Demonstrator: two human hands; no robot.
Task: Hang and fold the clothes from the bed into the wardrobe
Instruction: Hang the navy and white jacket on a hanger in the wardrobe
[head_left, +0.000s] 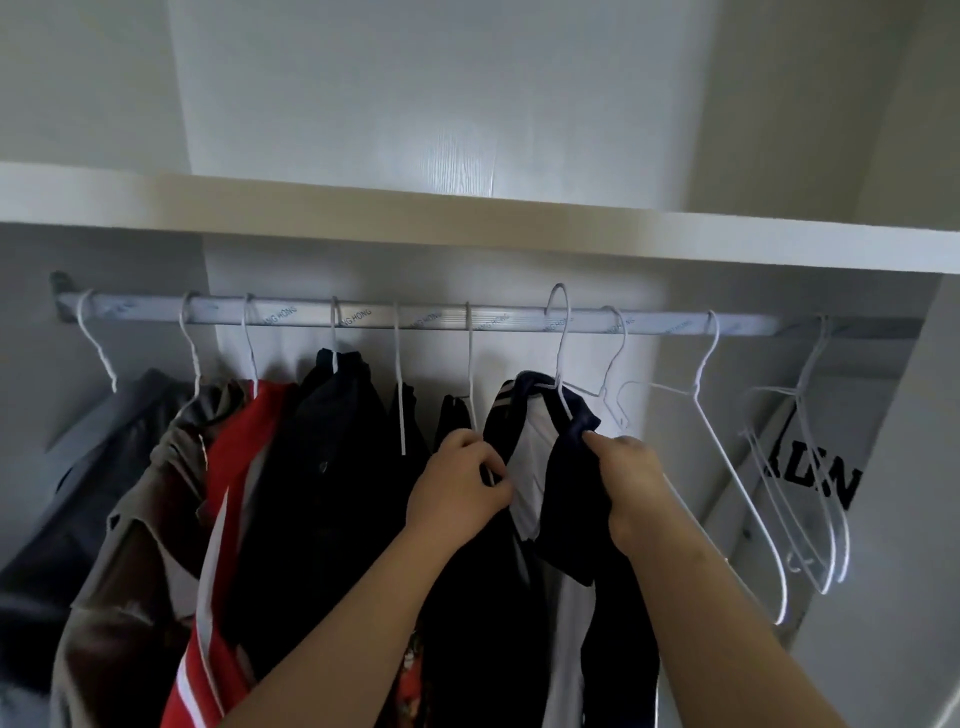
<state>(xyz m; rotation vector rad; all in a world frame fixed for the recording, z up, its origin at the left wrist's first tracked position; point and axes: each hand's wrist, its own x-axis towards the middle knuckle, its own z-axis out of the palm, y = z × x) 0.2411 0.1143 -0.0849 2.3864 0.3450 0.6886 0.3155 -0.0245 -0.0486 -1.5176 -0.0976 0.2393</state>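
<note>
Both hands grip the navy-and-white shirt (540, 467) on its white hanger (561, 353): left hand (457, 493) pinches one shoulder, right hand (631, 483) the other; its hook seems just above the rail (467, 317).

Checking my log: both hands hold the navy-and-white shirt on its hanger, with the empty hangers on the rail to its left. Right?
No. The left hand and right hand do hold the navy-and-white shirt, but the head view shows the empty hangers to its right.

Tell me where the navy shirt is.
The shirt is centre of head view, under the rail, gripped by left hand and right hand; black clothes left of it, empty hangers right.
</note>
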